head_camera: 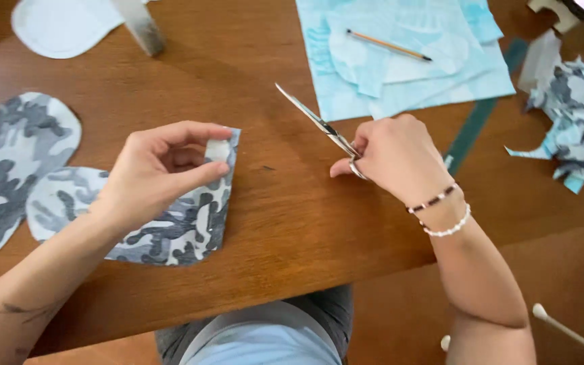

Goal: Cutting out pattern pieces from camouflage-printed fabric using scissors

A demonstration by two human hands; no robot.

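Grey camo fabric piece (184, 230) with a rounded bottom lies flat on the glossy wooden table (292, 230). The left hand (160, 169) pinches a small white strip (217, 150) at its top corner, thumb against fingers. The right hand (393, 155) grips thin metal scissors (315, 122), blades closed and pointing up-left. More camo cutouts (15, 169) lie on the left.
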